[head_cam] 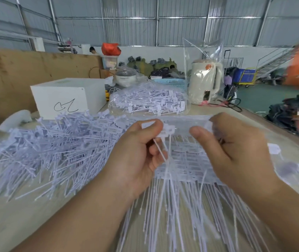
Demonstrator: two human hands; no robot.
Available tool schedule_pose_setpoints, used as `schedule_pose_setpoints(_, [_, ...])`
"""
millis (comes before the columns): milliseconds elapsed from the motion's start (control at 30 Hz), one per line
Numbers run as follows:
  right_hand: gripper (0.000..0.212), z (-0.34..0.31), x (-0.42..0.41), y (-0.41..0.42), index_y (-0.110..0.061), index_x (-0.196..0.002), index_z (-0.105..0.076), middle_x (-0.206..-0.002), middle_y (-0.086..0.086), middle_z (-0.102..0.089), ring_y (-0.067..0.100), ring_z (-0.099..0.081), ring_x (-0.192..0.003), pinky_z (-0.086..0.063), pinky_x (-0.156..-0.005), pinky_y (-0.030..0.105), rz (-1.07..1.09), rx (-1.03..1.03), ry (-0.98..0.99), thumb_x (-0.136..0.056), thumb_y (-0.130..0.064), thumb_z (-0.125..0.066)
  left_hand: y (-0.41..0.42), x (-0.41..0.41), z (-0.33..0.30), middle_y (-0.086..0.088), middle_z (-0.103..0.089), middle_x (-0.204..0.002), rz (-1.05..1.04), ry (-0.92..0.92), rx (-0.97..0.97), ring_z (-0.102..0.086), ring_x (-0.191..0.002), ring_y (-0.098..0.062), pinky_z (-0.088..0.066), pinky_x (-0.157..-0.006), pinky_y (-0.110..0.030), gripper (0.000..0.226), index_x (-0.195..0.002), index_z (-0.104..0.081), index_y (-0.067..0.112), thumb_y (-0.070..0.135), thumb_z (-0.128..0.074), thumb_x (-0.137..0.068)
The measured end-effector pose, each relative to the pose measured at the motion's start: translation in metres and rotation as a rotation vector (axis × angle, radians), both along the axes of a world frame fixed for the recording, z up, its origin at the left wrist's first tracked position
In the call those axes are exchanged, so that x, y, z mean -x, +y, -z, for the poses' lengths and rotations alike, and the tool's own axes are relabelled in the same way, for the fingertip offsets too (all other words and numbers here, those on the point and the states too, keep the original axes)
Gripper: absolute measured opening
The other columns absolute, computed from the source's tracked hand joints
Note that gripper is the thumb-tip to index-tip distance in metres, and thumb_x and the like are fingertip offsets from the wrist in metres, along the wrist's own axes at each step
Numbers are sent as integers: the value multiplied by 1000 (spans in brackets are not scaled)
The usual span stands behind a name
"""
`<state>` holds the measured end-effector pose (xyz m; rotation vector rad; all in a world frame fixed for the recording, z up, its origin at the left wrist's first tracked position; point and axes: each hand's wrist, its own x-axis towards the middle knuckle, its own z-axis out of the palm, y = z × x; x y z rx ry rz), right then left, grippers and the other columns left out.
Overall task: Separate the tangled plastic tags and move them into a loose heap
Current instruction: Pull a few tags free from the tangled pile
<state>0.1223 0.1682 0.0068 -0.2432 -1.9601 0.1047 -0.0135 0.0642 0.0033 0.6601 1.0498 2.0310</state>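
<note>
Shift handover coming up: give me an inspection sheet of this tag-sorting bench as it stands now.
Surface: pale wooden table, bare at the near left.
Job's things: joined strip of tags held up at centre, stems hanging toward the camera; loose heap of tags on the left.
Clutter: clear bag of tags, white box with a pen scribble, cream kettle inside a clear bag, stray tag at the right.
Grippers: left hand pinches one tag head at the strip's end; right hand grips the strip's other end.
Cables: black cable lying by the kettle.
Surroundings: warehouse with metal walls, cardboard sheet at left, clothing piles behind.
</note>
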Motion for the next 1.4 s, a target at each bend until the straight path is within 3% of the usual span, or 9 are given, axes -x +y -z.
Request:
schedule_pose_setpoints(67, [40, 0, 1, -1, -13, -93, -57, -52, -11, -35, 14, -40, -52, -28, -46, 24, -49, 82, -120, -93, -51, -46, 1, -2, 1, 2, -48, -55, -11, 152, 30, -38, -36, -6, -38, -36, -17, 4, -77, -69, 20, 20, -72, -78])
schedule_pose_setpoints(200, [61, 5, 8, -8, -25, -135, -38, -55, -17, -42, -6, -39, -49, -29, -49, 10, -62, 70, -430, -91, -66, -29, 2, -9, 7, 3, -57, -56, 6, 355, 48, -49, -43, -8, -43, -42, -19, 5, -77, -71, 26, 25, -75, -78])
schedule_pose_setpoints(533, [80, 20, 13, -5, -26, -152, -10, -72, -22, -46, 0, -43, -59, -37, -54, 11, -112, 119, -545, -85, -70, -15, 4, -10, 11, 6, -65, -70, 96, 450, 103, -59, -56, -6, -44, -49, -20, 14, -81, -70, 31, 18, -74, -78])
schedule_pose_setpoints(667, [82, 19, 14, -11, -32, -151, -5, -86, -20, -53, 4, -53, -74, -43, -63, 15, -121, 171, -546, -81, -73, -19, 4, -4, 10, -2, -70, -75, 74, 464, 125, -64, -62, -14, -44, -48, -20, 27, -84, -71, 26, 3, -75, -71])
schedule_pose_setpoints(767, [71, 16, 15, -16, -25, -148, -27, -110, -10, -64, 12, -59, -98, -42, -84, 29, -13, 107, -552, -92, -69, -24, 4, 4, 7, -8, -73, -79, -40, 398, 77, -69, -65, -18, -50, -50, -21, 29, -87, -69, 15, -12, -67, -78])
schedule_pose_setpoints(900, [67, 11, 13, -18, -15, -125, -59, -104, 3, -67, 29, -61, -100, -38, -103, 51, 199, -8, -493, -92, -63, -27, 1, 12, 0, -8, -74, -85, -114, 371, 17, -70, -68, -21, -51, -49, -24, 28, -89, -68, 15, -11, -66, -78])
schedule_pose_setpoints(1067, [69, 3, 6, -11, -15, -123, -60, -108, 4, -67, 32, -58, -108, -26, -113, 57, 346, 52, -510, -90, -63, -24, -5, 24, -11, -5, -74, -78, -195, 314, -45, -68, -60, -15, -50, -45, -21, 21, -92, -65, 9, -8, -63, -82])
schedule_pose_setpoints(1233, [42, 5, 5, 0, -12, -97, -64, -84, 3, -64, 32, -60, -84, -42, -94, 46, 232, 80, -443, -91, -48, -42, -3, 24, -3, -12, -74, -82, -126, 333, 53, -69, -61, -20, -50, -45, -23, 24, -84, -69, 13, -9, -60, -84])
schedule_pose_setpoints(1400, [22, 6, 6, 2, -14, -83, -58, -71, -1, -56, 27, -52, -67, -34, -70, 35, 180, 63, -288, -86, -36, -57, -2, 23, -3, -11, -74, -85, -82, 351, 57, -70, -61, -21, -51, -45, -23, 22, -90, -68, 15, 2, -73, -73])
